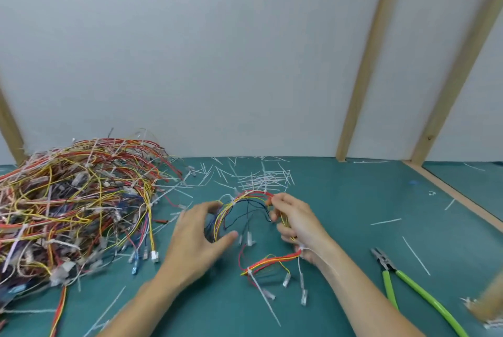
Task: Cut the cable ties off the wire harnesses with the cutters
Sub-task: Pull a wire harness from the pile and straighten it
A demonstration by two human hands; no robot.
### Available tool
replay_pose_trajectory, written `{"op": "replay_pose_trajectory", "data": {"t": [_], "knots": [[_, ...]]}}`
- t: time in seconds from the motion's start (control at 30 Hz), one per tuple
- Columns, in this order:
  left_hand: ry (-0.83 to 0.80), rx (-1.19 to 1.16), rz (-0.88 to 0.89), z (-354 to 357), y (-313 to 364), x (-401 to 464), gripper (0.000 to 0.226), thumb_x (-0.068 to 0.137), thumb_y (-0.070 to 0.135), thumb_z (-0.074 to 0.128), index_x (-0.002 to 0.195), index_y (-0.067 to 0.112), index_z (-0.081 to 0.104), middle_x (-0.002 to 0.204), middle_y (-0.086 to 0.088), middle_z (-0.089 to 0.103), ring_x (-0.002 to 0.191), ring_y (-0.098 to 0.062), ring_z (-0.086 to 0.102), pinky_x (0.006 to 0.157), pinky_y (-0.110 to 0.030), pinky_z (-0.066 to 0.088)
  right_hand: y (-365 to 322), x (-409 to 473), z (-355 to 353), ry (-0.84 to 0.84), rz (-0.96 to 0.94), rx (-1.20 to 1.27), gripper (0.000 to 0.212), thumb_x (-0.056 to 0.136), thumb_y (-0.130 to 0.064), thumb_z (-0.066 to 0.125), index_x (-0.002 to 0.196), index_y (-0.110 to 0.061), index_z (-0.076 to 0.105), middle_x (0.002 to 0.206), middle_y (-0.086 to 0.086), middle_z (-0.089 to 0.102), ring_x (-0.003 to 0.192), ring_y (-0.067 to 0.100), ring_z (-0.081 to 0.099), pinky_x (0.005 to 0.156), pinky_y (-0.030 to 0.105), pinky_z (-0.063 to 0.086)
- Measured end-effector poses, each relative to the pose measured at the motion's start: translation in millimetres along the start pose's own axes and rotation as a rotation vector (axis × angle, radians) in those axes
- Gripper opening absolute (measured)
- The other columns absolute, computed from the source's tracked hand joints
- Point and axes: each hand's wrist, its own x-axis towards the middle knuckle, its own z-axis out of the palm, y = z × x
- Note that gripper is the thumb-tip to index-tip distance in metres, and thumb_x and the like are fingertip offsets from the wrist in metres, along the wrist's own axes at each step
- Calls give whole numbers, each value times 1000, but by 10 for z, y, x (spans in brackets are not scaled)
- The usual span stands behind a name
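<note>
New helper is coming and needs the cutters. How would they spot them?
Start at the green mat and go to its near right side, right of the right hand. The cutters lie there untouched, the only thing with long bright green handles.

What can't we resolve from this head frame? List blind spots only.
- Left hand: motion-blurred, so whether it touches the held harness can't be told.
- Right hand: its palm side faces away, so the grip under the fingers is hidden.
- Cutters: handle ends are cut off by the bottom edge.
- Harness pile: cut off by the left edge, and its ties are too tangled to count.
- Tan object: blurred and cropped at the right edge, so it can't be identified.
</note>
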Motion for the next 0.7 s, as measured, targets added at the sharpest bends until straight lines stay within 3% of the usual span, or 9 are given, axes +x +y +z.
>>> {"op": "replay_pose_trajectory", "data": {"t": [0.1, 0.2, 0.27, 0.33, 0.43, 0.57, 0.63, 0.7], "knots": [[116, -3, -61, -35, -24, 15, 52, 77, 53, 77, 108, 40, 37, 97, 26, 57, 89, -7, 61, 81, -38, 49, 55, 1, 19, 75, -233, -291, 23, 105, -20, 55, 86, -20, 67, 66, 4, 63, 37, 8, 35, 39, 19, 28], [59, -15, -28, -57, -86, 24, 38, 87, 57, 65, 117, 43, 46, 83, 18, 63, 67, -3, 61, 69, -37, 52, 151, -31, -34, 194, -433, -674, 20, 103, -33, 57, 85, -32, 66, 70, -9, 70, 62, 3, 59, 60, 17, 42], [64, -6, 56, -65, -96, 22, 29, 90, 61, 57, 107, 39, 59, 78, 15, 63, 70, -5, 59, 67, -35, 50, 169, -30, -83, 250, -458, -834, 17, 102, -42, 55, 91, -35, 66, 76, -17, 70, 74, 4, 63, 70, 27, 48], [79, 9, 113, -61, -97, 36, 26, 94, 59, 56, 97, 34, 63, 79, 10, 58, 74, -8, 55, 67, -36, 47, 149, -36, -113, 325, -474, -961, 17, 101, -49, 54, 98, -38, 67, 85, -22, 69, 82, 6, 62, 70, 31, 46], [84, -25, 101, -70, -91, 43, 29, 93, 53, 57, 85, 26, 64, 76, 6, 58, 75, -13, 55, 70, -41, 49, 90, -86, -74, 426, -602, -1054, 17, 98, -42, 62, 113, -37, 66, 106, -20, 66, 100, 6, 61, 76, 30, 46], [68, -78, 36, -92, -61, 10, 35, 94, 55, 57, 79, 24, 60, 67, 11, 68, 66, -12, 62, 63, -34, 51, -17, -239, 145, 502, -1012, -1103, 37, 90, -10, 65, 127, -15, 63, 121, -2, 64, 111, 20, 57, 93, 36, 46], [58, -123, 42, -112, -38, -4, 28, 96, 50, 59, 83, 26, 61, 63, 11, 66, 60, -12, 61, 62, -32, 49, -18, -328, 304, 435, -1102, -1049, 39, 91, -11, 61, 129, -13, 61, 123, 0, 64, 113, 21, 57, 98, 35, 43], [27, -166, 68, -138, -9, -15, 19, 98, 48, 56, 95, 31, 64, 61, 8, 64, 58, -13, 61, 62, -27, 47, 28, -377, 415, 316, -1062, -1001, 42, 94, -16, 60, 136, -11, 56, 129, 2, 62, 120, 22, 56, 106, 35, 41]]}}
